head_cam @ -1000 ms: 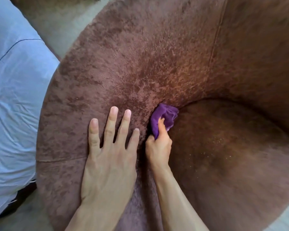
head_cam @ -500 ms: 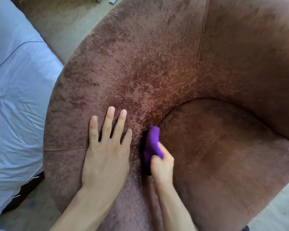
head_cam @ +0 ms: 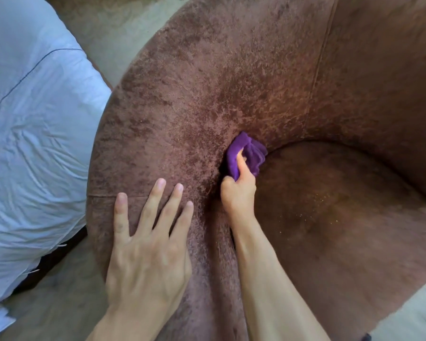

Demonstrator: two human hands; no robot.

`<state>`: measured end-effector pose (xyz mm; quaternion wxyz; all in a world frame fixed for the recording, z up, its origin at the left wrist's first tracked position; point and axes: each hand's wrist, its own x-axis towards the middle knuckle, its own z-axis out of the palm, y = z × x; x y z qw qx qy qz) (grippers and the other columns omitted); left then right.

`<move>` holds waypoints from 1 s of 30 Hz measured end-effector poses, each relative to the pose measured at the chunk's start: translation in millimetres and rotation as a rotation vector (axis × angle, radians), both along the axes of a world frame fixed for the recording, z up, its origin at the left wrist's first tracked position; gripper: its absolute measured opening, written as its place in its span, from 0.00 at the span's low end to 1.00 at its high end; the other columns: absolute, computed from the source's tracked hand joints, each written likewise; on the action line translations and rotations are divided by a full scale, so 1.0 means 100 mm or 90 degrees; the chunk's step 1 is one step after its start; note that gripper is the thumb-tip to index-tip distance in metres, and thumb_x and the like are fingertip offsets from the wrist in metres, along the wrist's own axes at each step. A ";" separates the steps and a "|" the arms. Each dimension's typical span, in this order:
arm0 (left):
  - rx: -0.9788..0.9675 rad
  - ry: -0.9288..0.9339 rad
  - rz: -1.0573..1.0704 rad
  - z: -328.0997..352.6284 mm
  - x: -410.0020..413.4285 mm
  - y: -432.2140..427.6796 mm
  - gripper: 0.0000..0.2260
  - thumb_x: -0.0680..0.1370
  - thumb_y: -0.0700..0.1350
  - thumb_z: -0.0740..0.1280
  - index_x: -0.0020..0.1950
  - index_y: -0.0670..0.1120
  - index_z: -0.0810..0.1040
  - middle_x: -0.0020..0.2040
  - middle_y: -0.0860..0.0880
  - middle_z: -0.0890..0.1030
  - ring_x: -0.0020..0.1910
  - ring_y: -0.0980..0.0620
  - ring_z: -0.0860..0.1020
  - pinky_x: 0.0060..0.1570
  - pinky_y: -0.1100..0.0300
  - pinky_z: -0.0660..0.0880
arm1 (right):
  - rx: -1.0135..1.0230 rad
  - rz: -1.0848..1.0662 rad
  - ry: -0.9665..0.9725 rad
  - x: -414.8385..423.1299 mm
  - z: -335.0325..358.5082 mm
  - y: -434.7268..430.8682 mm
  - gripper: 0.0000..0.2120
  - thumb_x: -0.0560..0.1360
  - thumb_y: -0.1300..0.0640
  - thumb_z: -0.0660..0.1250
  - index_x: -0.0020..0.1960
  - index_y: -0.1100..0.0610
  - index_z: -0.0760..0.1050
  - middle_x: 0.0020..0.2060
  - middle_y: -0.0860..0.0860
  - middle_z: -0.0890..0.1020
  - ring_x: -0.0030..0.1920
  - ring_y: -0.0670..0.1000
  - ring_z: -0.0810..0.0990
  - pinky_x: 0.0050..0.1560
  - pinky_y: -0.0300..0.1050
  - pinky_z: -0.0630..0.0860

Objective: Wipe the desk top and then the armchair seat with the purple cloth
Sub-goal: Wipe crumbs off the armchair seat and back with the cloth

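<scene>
A brown velvet armchair [head_cam: 231,82] fills most of the view, its seat [head_cam: 342,230] low at the right with small pale crumbs on it. My right hand [head_cam: 237,195] grips the bunched purple cloth [head_cam: 252,153] and presses it into the crease where the left armrest meets the seat. My left hand [head_cam: 148,244] lies flat on top of the left armrest, fingers spread, holding nothing. The desk is out of view.
A bed with a pale blue rumpled sheet [head_cam: 30,143] stands close on the left of the chair. Beige floor [head_cam: 113,28] shows between bed and chair and at the lower right corner.
My right hand pulled the cloth back along the crease toward me, then pushed it forward and up again. My left hand stayed flat on the armrest.
</scene>
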<state>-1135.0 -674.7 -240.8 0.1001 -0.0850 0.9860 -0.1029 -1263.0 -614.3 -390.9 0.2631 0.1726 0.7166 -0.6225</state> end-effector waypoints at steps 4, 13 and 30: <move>0.024 -0.005 0.015 0.02 0.00 0.00 0.23 0.73 0.46 0.58 0.66 0.46 0.82 0.76 0.45 0.73 0.79 0.42 0.64 0.77 0.34 0.43 | 0.023 0.101 0.004 0.52 -0.01 0.08 0.37 0.72 0.70 0.59 0.74 0.42 0.71 0.74 0.48 0.74 0.74 0.48 0.71 0.64 0.28 0.61; 0.020 -0.066 0.034 0.11 -0.03 0.05 0.23 0.74 0.46 0.58 0.64 0.43 0.83 0.76 0.43 0.72 0.79 0.40 0.63 0.76 0.31 0.46 | -0.014 0.292 0.023 0.88 0.11 0.59 0.39 0.68 0.75 0.56 0.72 0.47 0.75 0.72 0.46 0.75 0.75 0.44 0.70 0.77 0.38 0.60; 0.060 -0.394 -0.042 -0.20 0.31 0.68 0.24 0.71 0.47 0.56 0.52 0.38 0.87 0.56 0.38 0.85 0.60 0.36 0.82 0.66 0.38 0.62 | -0.018 0.366 0.011 0.90 -0.16 0.62 0.38 0.71 0.73 0.57 0.76 0.46 0.70 0.78 0.49 0.67 0.78 0.44 0.61 0.70 0.22 0.48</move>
